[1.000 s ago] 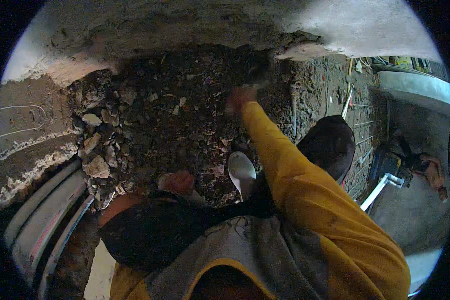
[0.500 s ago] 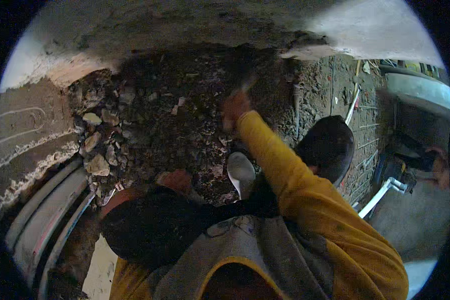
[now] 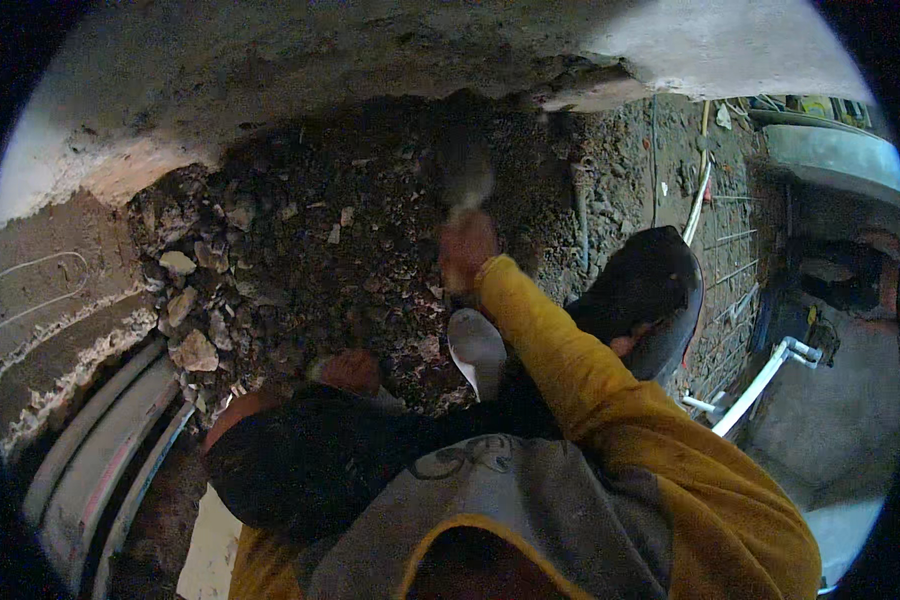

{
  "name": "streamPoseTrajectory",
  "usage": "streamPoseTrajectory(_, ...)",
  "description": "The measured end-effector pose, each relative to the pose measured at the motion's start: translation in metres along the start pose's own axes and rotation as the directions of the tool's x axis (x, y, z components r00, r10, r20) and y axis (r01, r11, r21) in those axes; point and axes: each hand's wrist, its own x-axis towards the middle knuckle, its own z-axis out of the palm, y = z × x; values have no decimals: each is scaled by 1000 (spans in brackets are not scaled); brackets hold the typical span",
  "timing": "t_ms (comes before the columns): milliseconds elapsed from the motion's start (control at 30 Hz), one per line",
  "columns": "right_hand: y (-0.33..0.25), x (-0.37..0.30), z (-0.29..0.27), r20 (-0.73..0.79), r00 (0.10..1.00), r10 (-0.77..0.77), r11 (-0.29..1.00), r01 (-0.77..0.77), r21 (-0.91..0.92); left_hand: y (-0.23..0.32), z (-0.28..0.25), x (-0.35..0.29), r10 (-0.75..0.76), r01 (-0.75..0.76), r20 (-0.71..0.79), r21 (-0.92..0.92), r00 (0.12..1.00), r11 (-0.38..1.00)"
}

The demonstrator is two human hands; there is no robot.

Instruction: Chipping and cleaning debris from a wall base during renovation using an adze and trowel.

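Observation:
My right hand (image 3: pixel 467 250), at the end of a yellow sleeve, reaches out over the dark rubble (image 3: pixel 370 245). It is closed around a hand tool with a grey, blade-like head (image 3: pixel 467 175), too blurred for me to name its kind. The tool's head points away from me, over the loose earth below the wall. Beyond my left knee (image 3: pixel 295 445) shows a skin-coloured shape (image 3: pixel 348 372), which may be my left hand; its fingers are not distinct. A pale rounded form (image 3: pixel 477 345) like a shoe toe lies just nearer than my right hand.
A rough concrete wall (image 3: pixel 350 55) spans the far side. Larger stones (image 3: pixel 192 352) lie at left, by curved grey bands (image 3: pixel 110 430). To the right are metal bars (image 3: pixel 735 255), a white pipe (image 3: pixel 755 395) and a pale basin-like edge (image 3: pixel 830 160).
The head of the tool has swung leftward and now points straight away from me. My right hand has dropped slightly nearer. The view has shifted a little; the skin-coloured shape stays by my knee.

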Motion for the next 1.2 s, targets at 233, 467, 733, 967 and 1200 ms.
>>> streamPoseTrajectory(233, 1, 44, 60, 47, 947, 317, 730, -275, 626, 35, -46, 2, 61, -54, -49, 127, 997, 990)
streamPoseTrajectory(467, 4, 46, 15, 126, 986, 105, 986, -119, 116, 53, -65, -5, -8, 13, -25, 197, 1000, 980)
streamPoseTrajectory(733, -18, 13, 38, 214, 972, 100, 857, -194, 478, 50, -42, -20, -33, 44, -59, 197, 998, 979)
streamPoseTrajectory(967, -18, 29, 21, 308, 950, 41, 998, -22, -67, 32, -37, -5, 133, -110, -95, 214, 987, 971)
streamPoseTrajectory(1200, -69, 18, 19, 263, 964, 29, 971, -89, 221, 29, -40, -1, 178, -147, -126, 223, 976, 964)
